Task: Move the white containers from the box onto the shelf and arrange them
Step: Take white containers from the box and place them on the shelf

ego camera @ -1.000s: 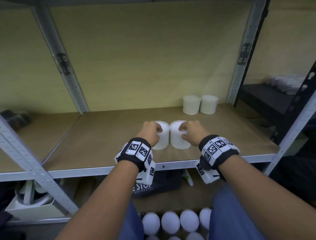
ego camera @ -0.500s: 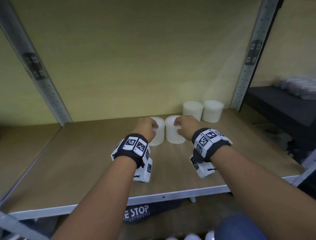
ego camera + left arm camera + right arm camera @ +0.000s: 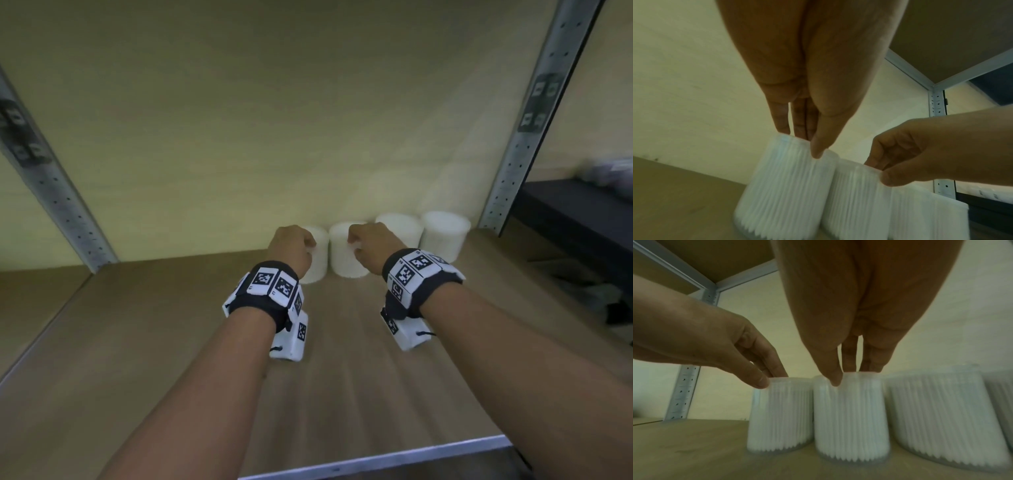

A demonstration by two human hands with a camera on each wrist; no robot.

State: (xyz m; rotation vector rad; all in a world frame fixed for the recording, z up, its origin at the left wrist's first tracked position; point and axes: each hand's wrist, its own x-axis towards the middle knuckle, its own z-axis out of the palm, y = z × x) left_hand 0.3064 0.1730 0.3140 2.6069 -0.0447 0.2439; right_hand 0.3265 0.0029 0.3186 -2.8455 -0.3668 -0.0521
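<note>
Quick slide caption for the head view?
Left hand and right hand each grip a white container on the shelf.

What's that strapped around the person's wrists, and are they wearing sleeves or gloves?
No gloves and no sleeves show: both forearms are bare. The left hand and right hand each have a black wristband carrying white square tiles printed with black-and-white square code patterns. A small white box-shaped unit, also bearing such a pattern, hangs below each wrist, with a short dark cord at its end.
</note>
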